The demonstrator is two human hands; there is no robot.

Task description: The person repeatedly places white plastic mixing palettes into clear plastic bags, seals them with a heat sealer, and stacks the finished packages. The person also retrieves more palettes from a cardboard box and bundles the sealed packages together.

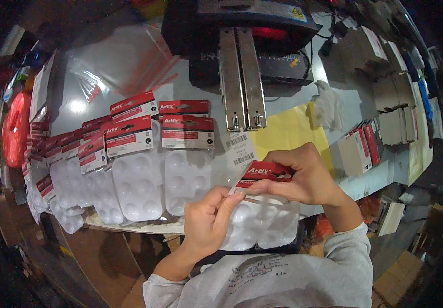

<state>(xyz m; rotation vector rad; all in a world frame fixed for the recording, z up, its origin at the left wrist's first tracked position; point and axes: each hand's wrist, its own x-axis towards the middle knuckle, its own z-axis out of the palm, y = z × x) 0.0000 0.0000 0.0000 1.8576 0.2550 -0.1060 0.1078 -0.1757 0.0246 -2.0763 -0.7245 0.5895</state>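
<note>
I hold a white plastic mixing palette (pixel 262 226) in a clear bag, close to my chest. A folded red and white header card (pixel 266 173) sits over the bag's top edge. My right hand (pixel 303 177) pinches that card from above and from the right. My left hand (pixel 208 220) grips the bag's left top corner just under the card. Both sleeves are grey.
Several packed white palettes with red header cards (pixel 144 169) lie in overlapping rows on the grey table to the left. A black machine with two metal bars (pixel 242 77) stands at the back. Yellow paper (pixel 288 131), stacked cards (pixel 357 149) and grey boxes (pixel 393 102) lie right.
</note>
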